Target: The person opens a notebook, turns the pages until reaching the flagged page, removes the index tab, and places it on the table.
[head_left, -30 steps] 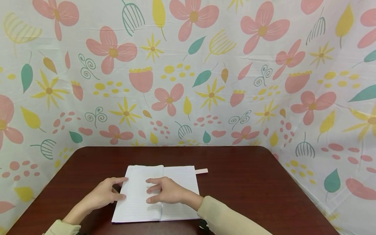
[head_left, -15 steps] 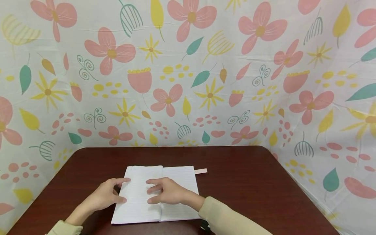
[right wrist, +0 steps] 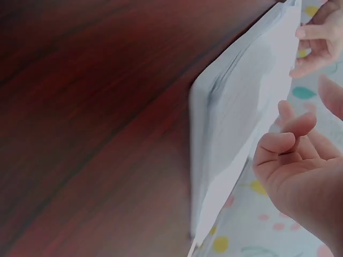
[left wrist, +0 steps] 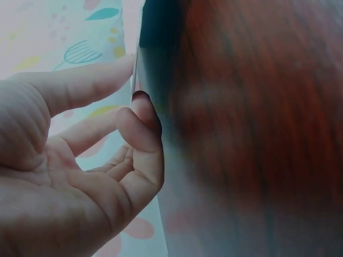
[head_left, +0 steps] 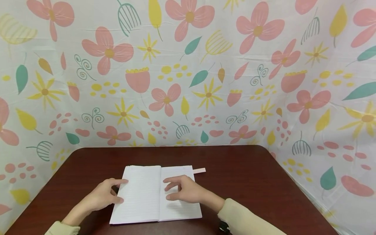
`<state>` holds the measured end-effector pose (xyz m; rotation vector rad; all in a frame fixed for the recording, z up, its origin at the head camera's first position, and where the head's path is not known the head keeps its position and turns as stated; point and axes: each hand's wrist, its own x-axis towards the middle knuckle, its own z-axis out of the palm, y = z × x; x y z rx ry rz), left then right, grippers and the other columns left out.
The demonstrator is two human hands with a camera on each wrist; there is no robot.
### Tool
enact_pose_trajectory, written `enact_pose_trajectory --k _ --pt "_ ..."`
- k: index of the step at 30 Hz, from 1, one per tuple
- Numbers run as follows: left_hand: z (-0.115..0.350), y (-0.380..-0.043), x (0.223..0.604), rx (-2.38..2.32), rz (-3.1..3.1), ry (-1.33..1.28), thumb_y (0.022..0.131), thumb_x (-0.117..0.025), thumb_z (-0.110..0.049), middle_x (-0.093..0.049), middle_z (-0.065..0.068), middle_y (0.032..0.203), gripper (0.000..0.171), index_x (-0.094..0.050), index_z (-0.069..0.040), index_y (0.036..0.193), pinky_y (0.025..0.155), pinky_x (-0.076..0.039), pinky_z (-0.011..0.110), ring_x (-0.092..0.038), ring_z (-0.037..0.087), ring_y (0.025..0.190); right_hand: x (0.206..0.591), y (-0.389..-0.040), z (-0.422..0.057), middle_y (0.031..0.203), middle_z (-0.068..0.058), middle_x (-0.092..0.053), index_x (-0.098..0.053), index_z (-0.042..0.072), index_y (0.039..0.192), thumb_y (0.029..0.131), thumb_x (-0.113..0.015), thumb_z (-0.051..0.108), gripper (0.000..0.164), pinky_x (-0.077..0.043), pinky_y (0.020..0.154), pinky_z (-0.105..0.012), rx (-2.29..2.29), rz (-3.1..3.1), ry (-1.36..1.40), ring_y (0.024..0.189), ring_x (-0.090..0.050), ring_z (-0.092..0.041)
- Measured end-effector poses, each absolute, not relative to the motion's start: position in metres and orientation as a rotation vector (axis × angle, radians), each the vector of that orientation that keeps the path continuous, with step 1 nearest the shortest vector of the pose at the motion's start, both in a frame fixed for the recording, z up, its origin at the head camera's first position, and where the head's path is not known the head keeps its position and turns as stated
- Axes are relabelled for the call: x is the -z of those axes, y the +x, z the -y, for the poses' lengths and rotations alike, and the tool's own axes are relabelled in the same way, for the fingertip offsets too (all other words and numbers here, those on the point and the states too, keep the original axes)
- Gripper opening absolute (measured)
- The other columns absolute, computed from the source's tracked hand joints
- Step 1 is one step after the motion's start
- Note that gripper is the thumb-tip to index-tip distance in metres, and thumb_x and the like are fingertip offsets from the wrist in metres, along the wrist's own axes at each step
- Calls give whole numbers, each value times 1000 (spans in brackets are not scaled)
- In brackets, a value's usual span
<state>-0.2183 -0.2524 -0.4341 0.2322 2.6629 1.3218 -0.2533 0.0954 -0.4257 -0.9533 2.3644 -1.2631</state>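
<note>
An open notebook point(head_left: 139, 195) with lined white pages lies on the dark brown table in the head view. My left hand point(head_left: 102, 195) holds its left edge, with index finger and thumb over the page. In the left wrist view, the notebook's edge point(left wrist: 136, 64) appears as a thin line, and the curled fingers of my left hand point(left wrist: 102, 139) reach past it to the underside. Above the right page, near the centre fold, my right hand point(head_left: 188, 190) hovers with loosely bent fingers and holds nothing. The right wrist view shows my right hand point(right wrist: 300, 166) apart from the page.
A pale strip point(head_left: 199, 170) sticks out past the notebook's upper right edge. The table point(head_left: 249, 182) extends around the notebook on all sides. Behind it hangs a white cloth point(head_left: 188, 81) printed with flowers and leaves. A small black item point(head_left: 224, 226) shows beneath my right sleeve.
My right hand has moved right, from over the left page to over the right page. The left hand stays at the notebook's left edge.
</note>
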Motion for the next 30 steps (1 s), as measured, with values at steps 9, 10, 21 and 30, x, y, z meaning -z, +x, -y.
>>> enact_pose_trajectory --k 9,10,21,30 --pt "254 -217 433 -1326 -2660 220 79 -86 8 -56 24 123 67 -61 8 141 66 -57 38 -66 23 77 428 -257 -146 108 -7 -76 -66 1 141 91 -84 17 55 -44 57 -24 1190 -2502 -975 57 -48 -9" --pt "254 -217 433 -1326 -2660 221 79 -86 8 -56 24 122 67 -61 8 141 66 -57 38 -66 23 77 428 -258 -152 107 -7 -75 -66 1 141 90 -84 17 56 -44 57 -24 1181 -2519 -968 57 -48 -10" --pt "256 -216 433 -1353 -2632 289 79 -85 8 -55 25 120 67 -60 11 141 66 -57 37 -67 24 76 435 -260 -190 103 -4 -67 -67 3 138 84 -90 22 62 -40 63 -26 1060 -2631 -924 68 -47 -13" --pt "254 -218 435 -1345 -2640 276 78 -85 9 -56 24 120 67 -61 9 140 66 -57 37 -67 24 75 439 -260 -200 110 -5 -58 -63 7 144 80 -95 31 76 -44 80 -33 977 -2658 -932 96 -53 -25"
